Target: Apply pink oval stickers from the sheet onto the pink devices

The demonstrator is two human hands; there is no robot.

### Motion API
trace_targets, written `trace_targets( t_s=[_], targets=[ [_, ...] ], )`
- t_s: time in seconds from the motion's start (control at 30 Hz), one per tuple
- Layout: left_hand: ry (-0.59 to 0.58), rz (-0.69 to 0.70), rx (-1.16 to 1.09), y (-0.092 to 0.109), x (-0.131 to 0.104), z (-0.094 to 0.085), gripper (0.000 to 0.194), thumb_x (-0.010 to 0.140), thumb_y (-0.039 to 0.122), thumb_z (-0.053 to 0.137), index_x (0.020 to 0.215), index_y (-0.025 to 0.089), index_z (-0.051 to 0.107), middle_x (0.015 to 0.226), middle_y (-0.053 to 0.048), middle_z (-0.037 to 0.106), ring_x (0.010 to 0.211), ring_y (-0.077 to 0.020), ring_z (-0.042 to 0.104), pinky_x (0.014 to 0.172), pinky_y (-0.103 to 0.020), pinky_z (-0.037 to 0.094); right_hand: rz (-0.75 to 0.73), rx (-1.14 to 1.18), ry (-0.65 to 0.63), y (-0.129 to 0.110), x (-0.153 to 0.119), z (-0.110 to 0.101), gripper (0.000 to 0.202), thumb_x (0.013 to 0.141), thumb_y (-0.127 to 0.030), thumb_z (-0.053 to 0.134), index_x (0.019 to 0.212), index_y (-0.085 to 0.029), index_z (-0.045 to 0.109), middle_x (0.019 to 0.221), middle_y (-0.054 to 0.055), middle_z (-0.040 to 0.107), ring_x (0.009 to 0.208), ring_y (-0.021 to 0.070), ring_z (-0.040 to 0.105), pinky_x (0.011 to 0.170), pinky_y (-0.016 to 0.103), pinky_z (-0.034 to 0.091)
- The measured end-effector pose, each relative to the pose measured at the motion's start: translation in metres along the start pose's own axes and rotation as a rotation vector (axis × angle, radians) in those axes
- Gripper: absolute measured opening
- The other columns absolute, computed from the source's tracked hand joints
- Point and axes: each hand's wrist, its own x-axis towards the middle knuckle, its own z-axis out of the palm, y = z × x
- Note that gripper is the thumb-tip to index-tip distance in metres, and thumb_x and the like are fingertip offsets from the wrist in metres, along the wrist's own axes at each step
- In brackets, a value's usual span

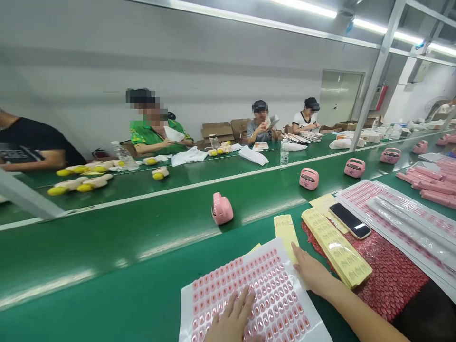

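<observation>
Fingers spread, left hand [233, 317] on sticker sheet [272, 289]; right hand [310, 269] touches yellow strip [285, 230] stretching lengthwise ahead, can't tell if pinching.

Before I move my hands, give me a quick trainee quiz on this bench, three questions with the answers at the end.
1. What does your left hand rest on: (a) a bottle, (b) the sticker sheet, (c) a box?
2. True or false: the phone is nearer your right hand than your left.
3. Fill in the colour: your right hand's fingertips touch a ____ strip.

Key: 1 b; 2 true; 3 yellow.
</observation>
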Motion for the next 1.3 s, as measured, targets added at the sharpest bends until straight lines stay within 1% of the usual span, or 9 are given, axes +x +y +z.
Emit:
trace_targets(
  t_s=[0.2,0.33,0.43,0.57,0.73,0.9,1.0,1.1,1.3],
  targets=[
    [0.054,-0.058,-0.190,0.009,0.021,-0.025,0.058,0.050,0.036,0.069,0.107,0.031,0.059,0.128,-0.010,0.045,0.122,-0.0392,0.031,0.094,-0.062,0.017,0.013,0.099,-0.016,0.005,0.023,-0.038,0.043,0.086,-0.024,0.032,0.127,-0.014,0.040,0.113,0.015,0.058,0.104,0.0267,0.054,0.084,0.041,0.043],
    [0.220,-0.043,-0.051,0.016,0.038,-0.021,0.033,0.060,0.038,0.063,0.090,0.025,0.066,0.113,-0.012,0.060,0.110,-0.0388,0.046,0.088,-0.059,0.031,-0.045,0.153,0.076,-0.030,0.062,-0.057,0.036,0.080,-0.020,0.044,0.113,-0.012,0.053,0.114,0.015,0.056,0.107,0.0266,0.051,0.089,0.040,0.037],
    [0.382,-0.021,0.040,0.014,0.047,-0.010,0.023,0.076,0.031,0.044,0.071,0.020,0.065,0.089,-0.013,0.066,0.089,-0.0313,0.057,0.079,-0.047,0.041,-0.104,0.225,0.122,-0.079,0.110,-0.053,0.031,0.079,-0.021,0.047,0.109,-0.016,0.054,0.115,0.009,0.056,0.098,0.0181,0.055,0.087,0.029,0.039],
    [0.493,0.110,-0.008,0.000,0.052,-0.001,0.020,0.077,0.028,0.045,0.067,0.021,0.060,0.076,-0.007,0.065,0.076,-0.0246,0.055,0.070,-0.039,0.044,-0.037,0.339,0.219,-0.141,0.174,-0.034,0.031,0.079,-0.024,0.048,0.108,-0.014,0.051,0.109,0.010,0.055,0.092,0.0162,0.055,0.080,0.026,0.041],
    [0.542,0.146,-0.166,-0.011,0.051,0.000,0.016,0.074,0.031,0.049,0.064,0.023,0.059,0.075,-0.006,0.064,0.074,-0.0236,0.056,0.069,-0.039,0.044,0.127,0.461,0.289,-0.172,0.215,-0.011,0.038,0.070,-0.022,0.057,0.104,-0.009,0.048,0.109,0.015,0.048,0.091,0.0212,0.054,0.074,0.030,0.041],
    [0.529,0.020,-0.583,-0.020,0.052,-0.001,0.022,0.069,0.044,0.056,0.072,0.022,0.062,0.079,-0.006,0.063,0.079,-0.0239,0.058,0.075,-0.039,0.045,0.139,0.576,0.307,-0.173,0.209,-0.007,0.016,0.067,-0.016,0.055,0.083,-0.017,0.052,0.093,0.004,0.050,0.086,0.0168,0.051,0.070,0.025,0.039],
    [0.574,-0.075,-1.122,-0.024,0.052,-0.009,0.039,0.064,0.053,0.059,0.092,0.026,0.059,0.098,-0.005,0.063,0.095,-0.0245,0.057,0.085,-0.041,0.043,0.134,0.679,0.264,-0.172,0.187,-0.007,0.003,0.070,-0.020,0.050,0.069,-0.018,0.048,0.073,-0.001,0.050,0.071,0.0124,0.051,0.059,0.021,0.039],
    [0.501,0.013,-1.616,-0.020,0.044,-0.021,0.054,0.063,0.068,0.047,0.103,0.033,0.056,0.111,-0.003,0.060,0.111,-0.0262,0.048,0.092,-0.044,0.039,0.124,0.787,0.116,-0.171,0.153,0.000,0.019,0.076,-0.023,0.040,0.058,-0.018,0.042,0.050,-0.006,0.041,0.046,0.0083,0.043,0.044,0.019,0.037],
    [0.532,0.098,-1.742,-0.005,0.023,-0.031,0.070,0.061,0.077,0.034,0.120,0.041,0.040,0.120,0.001,0.055,0.124,-0.0295,0.031,0.094,-0.052,0.037,0.071,0.822,-0.223,-0.155,0.092,0.008,0.030,0.081,-0.023,0.033,0.053,-0.017,0.043,0.040,-0.006,0.041,0.032,0.0076,0.038,0.038,0.021,0.040]
  ],
)
